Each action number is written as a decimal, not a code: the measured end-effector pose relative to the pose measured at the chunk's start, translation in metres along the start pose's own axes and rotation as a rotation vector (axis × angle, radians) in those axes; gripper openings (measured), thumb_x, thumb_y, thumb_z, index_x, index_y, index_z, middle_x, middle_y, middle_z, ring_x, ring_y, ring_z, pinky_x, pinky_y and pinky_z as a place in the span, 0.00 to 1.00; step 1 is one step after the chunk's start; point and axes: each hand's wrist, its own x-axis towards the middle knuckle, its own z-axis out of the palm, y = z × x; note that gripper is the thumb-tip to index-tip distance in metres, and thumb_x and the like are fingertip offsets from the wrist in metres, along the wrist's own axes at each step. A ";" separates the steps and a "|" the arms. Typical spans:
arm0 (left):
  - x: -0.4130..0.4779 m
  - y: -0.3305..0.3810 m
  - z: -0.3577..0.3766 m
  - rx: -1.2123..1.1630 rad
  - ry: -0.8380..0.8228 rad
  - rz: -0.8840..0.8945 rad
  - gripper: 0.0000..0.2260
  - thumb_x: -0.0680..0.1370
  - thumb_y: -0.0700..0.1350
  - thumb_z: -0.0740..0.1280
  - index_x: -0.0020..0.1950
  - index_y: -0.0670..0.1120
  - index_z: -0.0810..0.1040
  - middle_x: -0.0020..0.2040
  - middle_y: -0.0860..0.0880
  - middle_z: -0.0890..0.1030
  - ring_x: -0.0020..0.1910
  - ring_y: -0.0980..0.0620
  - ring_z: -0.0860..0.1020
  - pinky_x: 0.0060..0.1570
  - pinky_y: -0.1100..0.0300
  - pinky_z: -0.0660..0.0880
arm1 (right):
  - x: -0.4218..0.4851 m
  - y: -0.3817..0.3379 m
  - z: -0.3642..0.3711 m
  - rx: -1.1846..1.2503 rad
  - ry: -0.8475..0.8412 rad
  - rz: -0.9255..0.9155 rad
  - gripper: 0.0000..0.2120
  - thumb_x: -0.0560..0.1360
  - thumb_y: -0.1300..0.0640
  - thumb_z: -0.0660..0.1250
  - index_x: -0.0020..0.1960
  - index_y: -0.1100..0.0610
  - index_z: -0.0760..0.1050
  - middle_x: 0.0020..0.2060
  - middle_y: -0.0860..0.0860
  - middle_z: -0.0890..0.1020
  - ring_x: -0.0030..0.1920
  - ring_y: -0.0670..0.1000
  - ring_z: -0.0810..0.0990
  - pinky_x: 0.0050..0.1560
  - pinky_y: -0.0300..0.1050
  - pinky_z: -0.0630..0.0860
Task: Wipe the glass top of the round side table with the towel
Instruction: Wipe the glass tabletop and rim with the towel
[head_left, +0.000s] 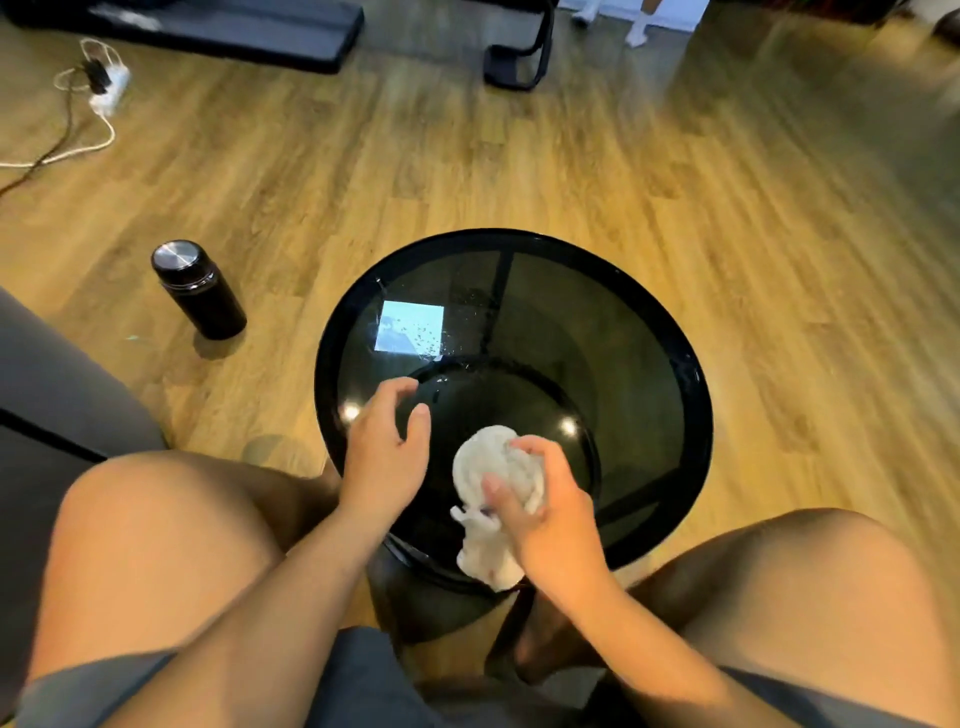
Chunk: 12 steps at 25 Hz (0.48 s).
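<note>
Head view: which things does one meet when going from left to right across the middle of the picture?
From the left: grey sofa, black flask, left hand, white towel; the right hand overlaps it.
</note>
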 end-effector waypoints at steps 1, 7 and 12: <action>-0.008 0.018 0.005 -0.094 -0.117 0.017 0.09 0.77 0.45 0.67 0.57 0.49 0.77 0.55 0.51 0.82 0.57 0.52 0.78 0.58 0.60 0.72 | 0.003 0.002 -0.011 0.106 0.100 0.075 0.11 0.77 0.45 0.67 0.57 0.42 0.69 0.49 0.44 0.80 0.51 0.45 0.79 0.51 0.41 0.75; -0.064 0.058 0.030 -0.227 -0.361 -0.220 0.19 0.69 0.57 0.73 0.58 0.57 0.75 0.56 0.61 0.76 0.52 0.63 0.75 0.50 0.64 0.74 | 0.003 0.006 -0.050 0.623 0.017 0.346 0.27 0.75 0.67 0.68 0.67 0.42 0.71 0.57 0.51 0.81 0.55 0.54 0.83 0.55 0.57 0.81; -0.051 0.039 0.004 -0.530 -0.086 -0.516 0.12 0.72 0.39 0.71 0.52 0.53 0.80 0.53 0.47 0.81 0.50 0.52 0.80 0.48 0.52 0.79 | 0.007 0.015 -0.082 0.183 0.084 0.198 0.20 0.72 0.62 0.73 0.61 0.46 0.76 0.48 0.47 0.82 0.41 0.46 0.80 0.42 0.37 0.76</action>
